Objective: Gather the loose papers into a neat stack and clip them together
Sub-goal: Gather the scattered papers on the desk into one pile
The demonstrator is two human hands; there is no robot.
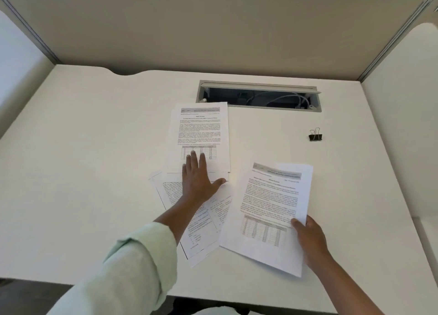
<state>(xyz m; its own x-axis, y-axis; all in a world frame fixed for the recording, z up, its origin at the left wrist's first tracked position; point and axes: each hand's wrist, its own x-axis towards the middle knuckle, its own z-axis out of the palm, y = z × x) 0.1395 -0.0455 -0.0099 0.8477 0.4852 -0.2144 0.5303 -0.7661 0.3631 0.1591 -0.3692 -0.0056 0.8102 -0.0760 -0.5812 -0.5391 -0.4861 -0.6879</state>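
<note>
Left hand (198, 177) flat on upright sheets (201, 130) just below left end of cable hatch (258, 96); fingers (192, 159) straight, close together, thumb out to the side, pressing paper onto tabletop (94, 149). Right hand (308, 239) pinches lower right edge of tilted sheets (265, 208), well below hatch, thumb on top, other fingers hidden under paper. Skewed sheets (201, 231) lie under left forearm, farther below hatch, overlapped by the other two lots. Binder clip (315, 134) alone below right end of hatch, apart from all paper. Pale green sleeve (137, 255) on left arm.
</note>
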